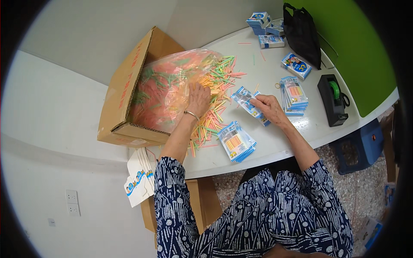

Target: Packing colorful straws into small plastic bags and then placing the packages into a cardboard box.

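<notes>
My left hand (199, 101) rests on a heap of thin coloured sticks (219, 86), its fingers bent and a little apart, the tips partly hidden among them. The pink, green, yellow and orange sticks spill from a clear plastic bag (165, 86) lying in the mouth of a tipped cardboard box (124, 92). In my right hand (270, 109), pinched between thumb and fingers, is a blue-and-white packet (244, 99) with a clear part. A stack of similar packets (236, 142), with orange sticks showing in them, lies nearer to me, between my hands.
Right of my right hand lies another packet stack (294, 94). Beyond it are a small printed box (296, 66), stacked small boxes (258, 20) and a black bag (302, 34). A black tape dispenser (332, 101) stands near the table's right edge. Flat white cartons (138, 182) lean below the big box.
</notes>
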Motion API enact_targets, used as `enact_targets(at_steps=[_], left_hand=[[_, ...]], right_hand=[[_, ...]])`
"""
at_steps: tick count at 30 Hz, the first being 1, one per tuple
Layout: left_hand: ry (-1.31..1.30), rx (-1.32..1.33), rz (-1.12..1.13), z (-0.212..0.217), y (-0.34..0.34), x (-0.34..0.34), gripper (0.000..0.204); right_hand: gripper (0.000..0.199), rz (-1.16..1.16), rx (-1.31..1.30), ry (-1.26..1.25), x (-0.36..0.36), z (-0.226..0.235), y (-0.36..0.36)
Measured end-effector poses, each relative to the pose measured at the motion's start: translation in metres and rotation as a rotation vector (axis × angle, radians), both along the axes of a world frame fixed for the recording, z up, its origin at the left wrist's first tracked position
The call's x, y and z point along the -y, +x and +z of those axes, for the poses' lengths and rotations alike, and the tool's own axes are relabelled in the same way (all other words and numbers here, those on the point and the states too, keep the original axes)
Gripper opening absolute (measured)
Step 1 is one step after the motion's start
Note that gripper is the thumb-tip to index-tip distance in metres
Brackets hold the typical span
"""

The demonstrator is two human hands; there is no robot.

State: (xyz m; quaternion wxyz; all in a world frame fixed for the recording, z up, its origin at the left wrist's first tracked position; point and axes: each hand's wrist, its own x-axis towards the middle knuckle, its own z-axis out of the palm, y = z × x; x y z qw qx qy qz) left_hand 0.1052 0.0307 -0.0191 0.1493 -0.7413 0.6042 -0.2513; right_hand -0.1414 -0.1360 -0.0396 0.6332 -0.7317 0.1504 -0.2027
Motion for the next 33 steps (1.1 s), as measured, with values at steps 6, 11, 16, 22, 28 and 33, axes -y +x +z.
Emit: enact_targets(at_steps=[6,11,16,22,28,33], left_hand=[[-0.215,-0.364,0.094,0.005,-0.006,0.001,0.011],[-0.492,-0.831,0.223,0.016,-0.005,0.004,0.017],[-0.813,-1.512,0.213,0.029,-0.023,0.012,0.031],[-0.983,-2.564,-0.144,0.014,-0.082,0.050,0.028],[-1.231,-2.338,-0.131,0.003,-0.109,0.057,0.020],[-1.280,-2.259,-0.059,0.009,-0.117,0.056,0.019]], right_hand=[[0.032,-0.027,0.040,0.089,0.004,-0.011,0.006],[0.027,-0.037,0.063,0.310,-0.003,-0.003,0.008],[0.028,-0.001,0.203,0.708,-0.018,0.003,0.035],[0.016,-0.075,0.526,1.379,-0.032,-0.008,0.087],[0.018,-0.206,0.573,1.424,-0.049,0.003,0.099],[0.020,-0.228,0.567,1.360,-0.058,0.024,0.093]])
